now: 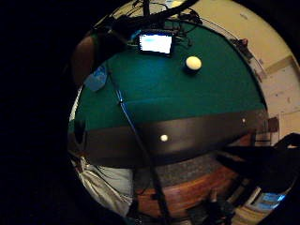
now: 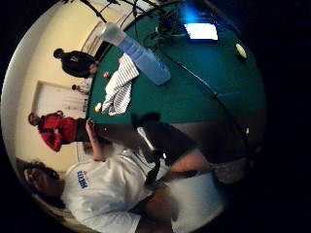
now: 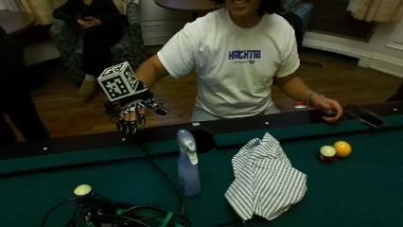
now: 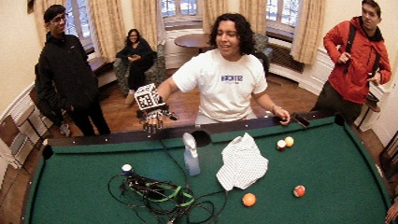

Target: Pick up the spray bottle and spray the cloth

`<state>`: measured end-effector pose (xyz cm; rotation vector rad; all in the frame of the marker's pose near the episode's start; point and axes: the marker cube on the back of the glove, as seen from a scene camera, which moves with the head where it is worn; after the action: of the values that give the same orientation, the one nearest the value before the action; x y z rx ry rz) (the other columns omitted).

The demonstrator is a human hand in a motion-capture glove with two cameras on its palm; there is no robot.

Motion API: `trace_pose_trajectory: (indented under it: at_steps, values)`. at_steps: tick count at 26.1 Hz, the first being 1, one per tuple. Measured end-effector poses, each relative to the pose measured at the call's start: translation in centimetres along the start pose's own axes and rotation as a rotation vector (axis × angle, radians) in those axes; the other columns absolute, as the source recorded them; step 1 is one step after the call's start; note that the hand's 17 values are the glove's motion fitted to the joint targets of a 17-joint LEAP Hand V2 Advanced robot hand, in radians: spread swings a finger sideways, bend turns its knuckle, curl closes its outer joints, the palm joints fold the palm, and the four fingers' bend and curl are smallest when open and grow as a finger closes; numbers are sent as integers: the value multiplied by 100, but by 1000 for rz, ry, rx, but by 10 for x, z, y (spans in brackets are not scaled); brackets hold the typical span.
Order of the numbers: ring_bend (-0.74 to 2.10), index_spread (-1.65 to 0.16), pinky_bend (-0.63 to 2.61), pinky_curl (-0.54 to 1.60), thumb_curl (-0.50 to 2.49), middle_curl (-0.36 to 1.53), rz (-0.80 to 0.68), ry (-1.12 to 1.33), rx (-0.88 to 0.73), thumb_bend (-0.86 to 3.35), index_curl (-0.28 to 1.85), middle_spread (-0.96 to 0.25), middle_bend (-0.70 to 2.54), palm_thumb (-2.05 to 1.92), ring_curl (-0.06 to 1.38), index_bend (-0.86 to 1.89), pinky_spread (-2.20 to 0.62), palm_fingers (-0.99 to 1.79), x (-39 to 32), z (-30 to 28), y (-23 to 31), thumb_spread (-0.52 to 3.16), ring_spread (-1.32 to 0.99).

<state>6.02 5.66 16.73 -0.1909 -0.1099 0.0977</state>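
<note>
Nearest the outside camera: cable tangle [image 3: 119,213] on the green counter [image 3: 353,189], spray bottle [image 3: 188,165] upright just beyond, striped cloth [image 3: 266,179] crumpled just beside it, apart. Gloved right hand [image 3: 131,116] raised over the near rail, well apart from the bottle, fingers hanging relaxed, grasping nothing. Recommended: lowered to the bottle's neck, finger on trigger, nozzle toward cloth.

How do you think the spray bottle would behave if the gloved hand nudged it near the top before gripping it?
The spray bottle stands upright, tall and narrow on the green felt, so a nudge near its head would probably tip it rather than slide it. Its body looks like translucent plastic, likely fairly stiff. If it fell, its rounded body might roll toward the striped cloth.
</note>
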Motion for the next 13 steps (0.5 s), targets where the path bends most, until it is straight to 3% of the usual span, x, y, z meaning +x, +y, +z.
trace_pose_trajectory:
  at_steps: [13]
  values:
    - [41,-39,43,32,32,34,62,-750,70,3,21,-8,24,59,30,12,19,59,-13,50,-24,105,-6]
